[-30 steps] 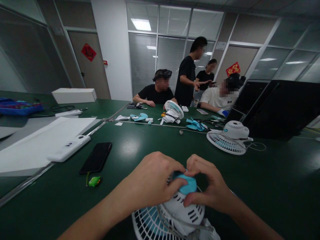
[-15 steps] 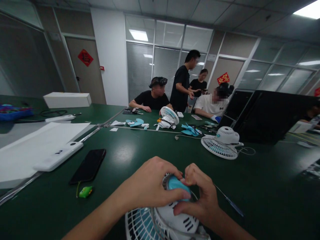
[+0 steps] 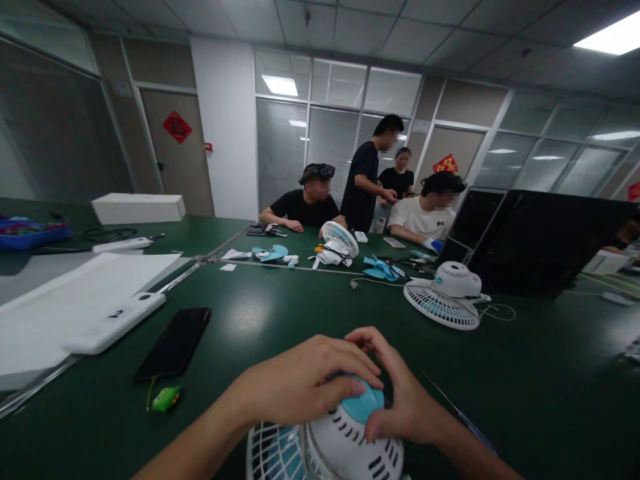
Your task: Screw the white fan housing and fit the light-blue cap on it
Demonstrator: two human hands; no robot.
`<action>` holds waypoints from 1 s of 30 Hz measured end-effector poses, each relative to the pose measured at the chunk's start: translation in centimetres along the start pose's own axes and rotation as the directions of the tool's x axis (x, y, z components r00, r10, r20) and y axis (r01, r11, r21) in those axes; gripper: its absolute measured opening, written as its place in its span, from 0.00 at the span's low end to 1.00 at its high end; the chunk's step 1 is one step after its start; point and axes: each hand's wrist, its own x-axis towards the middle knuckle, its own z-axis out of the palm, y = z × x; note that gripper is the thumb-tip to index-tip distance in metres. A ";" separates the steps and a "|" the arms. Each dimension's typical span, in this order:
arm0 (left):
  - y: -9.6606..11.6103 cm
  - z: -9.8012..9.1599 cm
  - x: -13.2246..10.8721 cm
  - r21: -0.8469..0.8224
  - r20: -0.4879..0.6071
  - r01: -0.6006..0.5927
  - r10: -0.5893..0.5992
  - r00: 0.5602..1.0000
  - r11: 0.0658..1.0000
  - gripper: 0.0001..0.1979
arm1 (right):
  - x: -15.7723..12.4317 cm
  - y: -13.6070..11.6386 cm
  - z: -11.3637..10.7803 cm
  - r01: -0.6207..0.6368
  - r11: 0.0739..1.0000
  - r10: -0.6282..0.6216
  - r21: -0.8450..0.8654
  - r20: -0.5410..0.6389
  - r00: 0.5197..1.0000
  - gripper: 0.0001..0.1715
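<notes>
Gripping the blue cap [image 3: 366, 404] atop the white fan [image 3: 340, 445], my left hand [image 3: 313, 377] sets thumb and fingers across it — my right hand [image 3: 405, 393] arches alongside, thumb at the rim, its grasp I cannot confirm. The fan lies grille-down toward the table's [image 3: 300, 303] near edge.

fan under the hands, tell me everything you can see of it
The fan looks like plastic: a rounded white housing with dark slots, a white barred cage with light blue blades showing through, and a light blue cap. It lies with the housing and cap uppermost, the cage lower and to the left, at the picture's bottom edge, which cuts it off. The left hand has its thumb and fingers on the cap; the right hand curves round the other side, thumb at the cap's edge.
</notes>
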 end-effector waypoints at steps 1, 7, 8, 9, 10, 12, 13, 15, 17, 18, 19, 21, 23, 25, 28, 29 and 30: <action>0.1 0.0 0.0 0.009 0.008 -0.004 0.003 1.000 1.000 0.12 | 0.1 0.0 0.1 -0.020 0.999 0.019 0.038 0.036 0.999 0.56; 0.6 1.4 0.2 0.079 -0.112 0.115 -0.106 0.988 0.990 0.09 | -0.1 0.2 -0.2 -0.065 0.998 0.064 0.027 0.039 0.997 0.60; 0.6 1.6 0.3 0.071 -0.122 0.126 -0.117 0.986 0.990 0.11 | -0.2 0.2 -0.4 -0.073 0.997 0.072 0.006 0.054 0.996 0.62; 0.5 1.8 0.4 0.058 -0.124 0.129 -0.121 0.985 0.990 0.11 | -0.4 0.2 -0.6 -0.083 0.996 0.083 -0.015 0.073 0.994 0.64; 0.5 1.9 0.4 0.046 -0.120 0.129 -0.123 0.985 0.991 0.11 | -0.5 0.1 -0.9 -0.094 0.995 0.097 -0.036 0.095 0.991 0.66; 0.5 1.8 0.3 0.033 -0.104 0.126 -0.122 0.987 0.992 0.10 | -0.7 0.0 -1.3 -0.108 0.991 0.117 -0.076 0.123 0.986 0.69; 0.6 1.6 0.3 0.030 -0.086 0.121 -0.118 0.989 0.992 0.10 | -0.8 -0.1 -1.3 -0.109 0.990 0.121 -0.095 0.128 0.984 0.69; 0.8 1.0 0.0 0.023 -0.042 0.110 -0.109 0.993 0.994 0.11 | -0.8 -0.2 -1.4 -0.109 0.986 0.125 -0.125 0.129 0.984 0.69; 1.0 0.4 -0.2 0.013 -0.003 0.105 -0.105 0.994 0.994 0.11 | -0.8 -0.4 -1.2 -0.101 0.986 0.117 -0.131 0.119 0.986 0.67; 1.1 0.3 -0.3 0.009 0.012 0.106 -0.106 0.994 0.994 0.11 | -0.8 -0.5 -1.1 -0.095 0.987 0.110 -0.131 0.114 0.987 0.66; 1.2 0.1 -0.4 0.008 0.020 0.103 -0.103 0.995 0.995 0.10 | -0.8 -0.5 -1.1 -0.088 0.988 0.102 -0.129 0.107 0.989 0.66; 1.1 0.1 -0.4 0.016 0.028 0.080 -0.080 0.996 0.997 0.10 | -0.9 -0.7 -1.1 -0.084 0.989 0.096 -0.125 0.094 0.991 0.65; 1.0 0.4 -0.4 0.031 0.040 0.039 -0.040 0.998 0.999 0.09 | -1.0 -0.7 -1.2 -0.094 0.988 0.104 -0.120 0.082 0.991 0.65; 0.9 0.8 -0.3 0.046 0.061 -0.002 -0.001 0.998 0.999 0.11 | -1.1 -0.6 -1.3 -0.104 0.988 0.114 -0.118 0.081 0.990 0.64; 0.7 1.3 -0.1 0.074 0.086 -0.017 0.011 0.996 0.997 0.14 | -1.1 -0.4 -1.3 -0.092 0.987 0.105 -0.128 0.093 0.990 0.66; 0.7 1.4 0.0 0.081 0.092 -0.012 0.005 0.996 0.997 0.15 | -1.1 -0.4 -1.3 -0.092 0.987 0.104 -0.130 0.093 0.990 0.66; 0.6 1.5 0.0 0.084 0.092 -0.003 -0.005 0.996 0.996 0.16 | -1.1 -0.5 -1.3 -0.091 0.988 0.103 -0.129 0.092 0.990 0.66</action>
